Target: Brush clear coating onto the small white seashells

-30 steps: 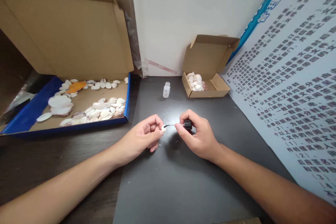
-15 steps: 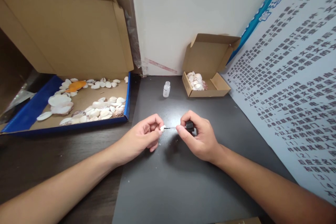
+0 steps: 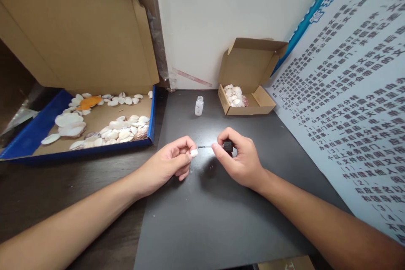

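Note:
My left hand (image 3: 172, 162) pinches a small white shell (image 3: 194, 152) between thumb and fingers, just above a dark mat (image 3: 215, 215). My right hand (image 3: 240, 160) grips a black cap with a thin brush (image 3: 221, 147), whose tip points left and touches or nearly touches the shell. A small clear bottle (image 3: 199, 106) stands open on the mat beyond both hands.
At the left, a big open cardboard box with a blue rim (image 3: 151, 114) holds several white shells and an orange one (image 3: 89, 102). A small open carton (image 3: 249, 105) with shells sits at the back right. A printed poster (image 3: 354, 93) leans along the right side.
Both hands have shifted slightly up and left in the view with the shell and brush; the brush tip stays at the shell. The camera tilted a little.

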The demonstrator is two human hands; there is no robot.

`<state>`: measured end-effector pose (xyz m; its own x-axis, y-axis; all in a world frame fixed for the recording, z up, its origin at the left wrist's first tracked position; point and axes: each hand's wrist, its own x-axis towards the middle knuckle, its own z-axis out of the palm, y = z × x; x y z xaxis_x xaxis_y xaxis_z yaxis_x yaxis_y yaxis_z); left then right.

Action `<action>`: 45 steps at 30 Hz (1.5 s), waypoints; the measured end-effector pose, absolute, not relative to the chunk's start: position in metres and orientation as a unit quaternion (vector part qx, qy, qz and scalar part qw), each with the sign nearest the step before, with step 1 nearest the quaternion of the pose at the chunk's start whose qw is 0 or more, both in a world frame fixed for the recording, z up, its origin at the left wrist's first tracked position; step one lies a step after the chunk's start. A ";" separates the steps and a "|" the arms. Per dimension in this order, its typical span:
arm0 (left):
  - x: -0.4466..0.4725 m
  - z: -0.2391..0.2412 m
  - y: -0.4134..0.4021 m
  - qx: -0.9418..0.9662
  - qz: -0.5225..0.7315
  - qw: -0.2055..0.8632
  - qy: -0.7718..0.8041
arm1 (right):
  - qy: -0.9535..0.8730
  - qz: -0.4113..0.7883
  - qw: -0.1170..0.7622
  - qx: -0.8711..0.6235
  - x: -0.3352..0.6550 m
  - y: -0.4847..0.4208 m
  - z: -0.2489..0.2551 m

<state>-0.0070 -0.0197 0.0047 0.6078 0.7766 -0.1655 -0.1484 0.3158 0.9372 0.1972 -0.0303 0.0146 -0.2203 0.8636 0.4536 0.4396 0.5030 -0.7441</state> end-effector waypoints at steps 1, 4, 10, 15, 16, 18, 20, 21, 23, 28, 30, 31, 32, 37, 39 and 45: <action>-0.007 0.005 -0.020 0.495 0.309 0.748 0.317 | -0.745 0.238 0.445 -0.435 0.197 -0.030 0.015; -0.007 0.004 -0.019 0.490 0.310 0.752 0.314 | -0.755 0.243 0.436 -0.426 0.198 -0.030 0.014; -0.007 0.006 -0.019 0.464 0.293 0.770 0.326 | -0.739 0.249 0.442 -0.443 0.199 -0.028 0.012; -0.005 0.012 -0.019 0.429 0.304 0.781 0.336 | -0.757 0.275 0.420 -0.419 0.198 -0.030 0.011; -0.005 0.012 -0.020 0.425 0.304 0.782 0.339 | -0.757 0.274 0.415 -0.423 0.198 -0.030 0.011; -0.005 0.013 -0.020 0.420 0.304 0.783 0.343 | -0.751 0.268 0.413 -0.440 0.197 -0.030 0.011; -0.005 0.013 -0.020 0.416 0.304 0.784 0.345 | -0.743 0.261 0.417 -0.453 0.197 -0.030 0.012; -0.005 0.012 -0.020 0.415 0.305 0.785 0.345 | -0.742 0.262 0.419 -0.454 0.197 -0.030 0.012; -0.005 0.012 -0.020 0.415 0.305 0.784 0.346 | -0.745 0.274 0.417 -0.442 0.198 -0.030 0.012; -0.005 0.013 -0.020 0.421 0.302 0.785 0.339 | -0.745 0.288 0.402 -0.448 0.197 -0.029 0.011; -0.006 0.014 -0.019 0.420 0.302 0.786 0.339 | -0.737 0.286 0.406 -0.459 0.197 -0.029 0.010; -0.006 0.014 -0.019 0.418 0.302 0.787 0.340 | -0.736 0.290 0.406 -0.457 0.197 -0.029 0.010; -0.006 0.014 -0.019 0.416 0.302 0.787 0.340 | -0.738 0.295 0.405 -0.451 0.197 -0.029 0.009; -0.006 0.013 -0.019 0.411 0.300 0.791 0.341 | -0.739 0.302 0.389 -0.460 0.197 -0.028 0.008; -0.006 0.013 -0.019 0.410 0.300 0.790 0.343 | -0.727 0.295 0.395 -0.477 0.197 -0.027 0.009; -0.005 0.014 -0.020 0.406 0.302 0.790 0.347 | -0.738 0.319 0.390 -0.448 0.197 -0.028 0.008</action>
